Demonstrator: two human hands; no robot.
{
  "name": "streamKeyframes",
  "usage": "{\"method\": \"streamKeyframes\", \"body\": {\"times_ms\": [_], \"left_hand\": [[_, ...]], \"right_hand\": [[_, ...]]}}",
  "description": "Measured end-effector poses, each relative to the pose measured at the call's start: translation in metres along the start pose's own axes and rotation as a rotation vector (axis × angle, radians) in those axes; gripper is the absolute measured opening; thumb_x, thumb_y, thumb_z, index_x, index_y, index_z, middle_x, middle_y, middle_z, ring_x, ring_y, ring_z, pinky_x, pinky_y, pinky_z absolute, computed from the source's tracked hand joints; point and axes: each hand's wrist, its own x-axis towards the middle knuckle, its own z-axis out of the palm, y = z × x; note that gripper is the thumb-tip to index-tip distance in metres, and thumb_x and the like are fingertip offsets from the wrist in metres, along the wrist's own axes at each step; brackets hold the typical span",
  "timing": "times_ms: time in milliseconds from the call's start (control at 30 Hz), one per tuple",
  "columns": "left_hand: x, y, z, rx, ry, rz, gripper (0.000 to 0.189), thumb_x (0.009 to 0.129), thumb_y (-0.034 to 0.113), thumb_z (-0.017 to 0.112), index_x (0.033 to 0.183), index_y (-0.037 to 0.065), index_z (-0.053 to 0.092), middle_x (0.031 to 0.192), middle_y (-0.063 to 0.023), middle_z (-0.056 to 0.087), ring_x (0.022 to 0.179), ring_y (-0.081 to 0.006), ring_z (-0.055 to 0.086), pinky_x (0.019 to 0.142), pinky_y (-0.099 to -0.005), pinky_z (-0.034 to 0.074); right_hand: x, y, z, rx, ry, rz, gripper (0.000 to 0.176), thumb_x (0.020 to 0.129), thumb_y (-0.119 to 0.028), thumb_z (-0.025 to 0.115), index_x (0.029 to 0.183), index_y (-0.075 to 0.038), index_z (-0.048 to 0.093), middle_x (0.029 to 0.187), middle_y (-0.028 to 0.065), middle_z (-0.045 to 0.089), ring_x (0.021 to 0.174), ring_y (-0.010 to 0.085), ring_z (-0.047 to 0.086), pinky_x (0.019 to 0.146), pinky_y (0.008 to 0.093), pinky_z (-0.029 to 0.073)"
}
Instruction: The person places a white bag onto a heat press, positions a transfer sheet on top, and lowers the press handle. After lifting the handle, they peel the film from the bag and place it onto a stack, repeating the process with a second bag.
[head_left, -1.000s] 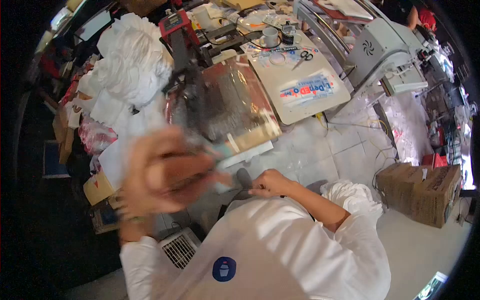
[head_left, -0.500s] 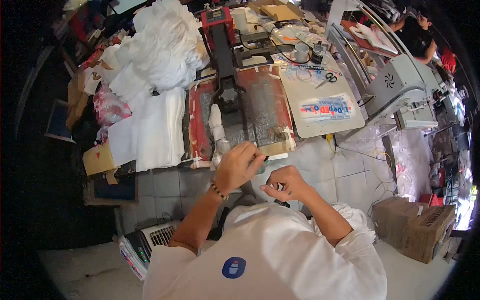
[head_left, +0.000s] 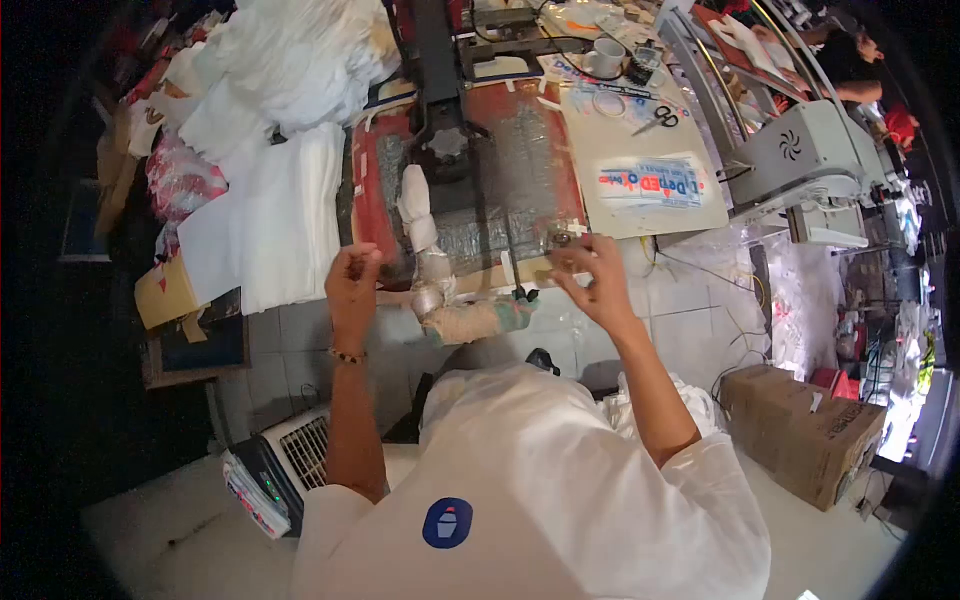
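Note:
My left hand [head_left: 353,288] is at the front left corner of the red and grey press [head_left: 500,170], its fingertips pinched together; whether anything small is between them I cannot make out. At the press's front right corner, my right hand [head_left: 594,280] has thumb and fingers apart, with nothing visible in it. Between my hands is the press handle [head_left: 470,320], wrapped in tan and green material, on a taped arm [head_left: 420,215]. A stack of white cloth [head_left: 292,220] lies left of my left hand.
Loose white fabric [head_left: 290,60] is heaped at the back left. On the right board [head_left: 650,215] are a printed sheet, scissors [head_left: 657,120] and a mug [head_left: 604,58]. A grey machine [head_left: 800,155] stands farther right, with another person [head_left: 850,55] behind. A cardboard box [head_left: 800,430] sits lower right.
My hands have moved apart, the left one leftward and the right one slightly up toward the press corner. The wrapped handle now shows between them. The view has shifted a little.

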Motion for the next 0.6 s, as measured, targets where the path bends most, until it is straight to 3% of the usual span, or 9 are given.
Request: {"method": "streamKeyframes", "body": {"times_ms": [167,267,467,600], "left_hand": [[-0.014,-0.017,-0.005,0.188,0.087,0.080,0.012,0.092,0.008,0.066,0.102,0.002,0.068,0.089,-0.0032,0.067,0.080,-0.0099,0.059,0.070,-0.0273,0.050],[-0.016,-0.026,-0.017,0.086,0.156,-0.097,0.014,0.091,0.007,0.067,0.103,0.000,0.068,0.091,-0.0050,0.068,0.083,-0.0116,0.063,0.074,-0.0290,0.051],[-0.008,-0.031,-0.027,0.194,0.057,-0.046,0.014,0.092,0.007,0.066,0.104,0.000,0.068,0.092,-0.0073,0.068,0.080,-0.0128,0.063,0.073,-0.0280,0.052],[-0.005,-0.034,-0.031,0.151,0.016,-0.023,0.015,0.090,0.006,0.066,0.104,0.001,0.070,0.092,-0.0079,0.068,0.080,-0.0150,0.064,0.071,-0.0276,0.052]], "right_hand": [[0.022,-0.010,0.051,-0.010,-0.144,-0.052,0.031,0.074,-0.021,0.077,0.104,-0.015,0.073,0.104,0.0087,0.056,0.097,0.0293,0.050,0.083,0.0438,0.036],[0.033,-0.012,0.055,-0.230,-0.162,-0.050,0.028,0.070,-0.017,0.077,0.098,-0.017,0.075,0.094,0.0056,0.054,0.095,0.0285,0.048,0.079,0.0430,0.033],[0.045,-0.010,0.056,-0.141,-0.220,-0.053,0.018,0.067,-0.008,0.073,0.084,-0.013,0.069,0.095,0.0061,0.054,0.095,0.0288,0.049,0.079,0.0438,0.032],[0.049,-0.005,0.062,-0.136,-0.309,-0.051,0.018,0.067,-0.005,0.070,0.083,-0.009,0.064,0.097,0.0073,0.052,0.096,0.0301,0.048,0.081,0.0450,0.030]]}}
